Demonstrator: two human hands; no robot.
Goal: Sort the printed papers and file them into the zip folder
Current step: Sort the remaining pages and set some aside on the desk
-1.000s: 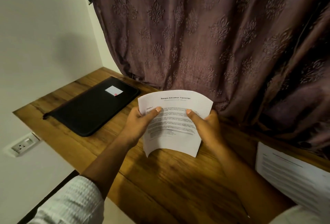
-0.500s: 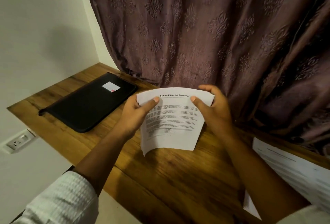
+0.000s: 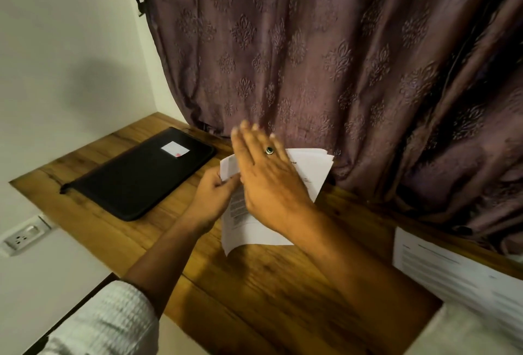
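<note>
A thin stack of printed papers is held above the wooden desk, in front of the curtain. My left hand grips the stack by its left edge. My right hand, wearing a ring, lies flat across the front of the sheets with fingers spread and blurred by motion, hiding most of the print. The black zip folder lies shut on the desk to the left, with a small white label near its far end. More printed sheets lie at the desk's right edge.
A purple patterned curtain hangs along the back of the desk. A white wall closes the left side, with a power socket below the desk's edge. Bare wood shows in front of my hands.
My right hand let go of the stack's right edge and swept leftward across the front of the sheets. The left hand kept its grip. The view tilted a little.
</note>
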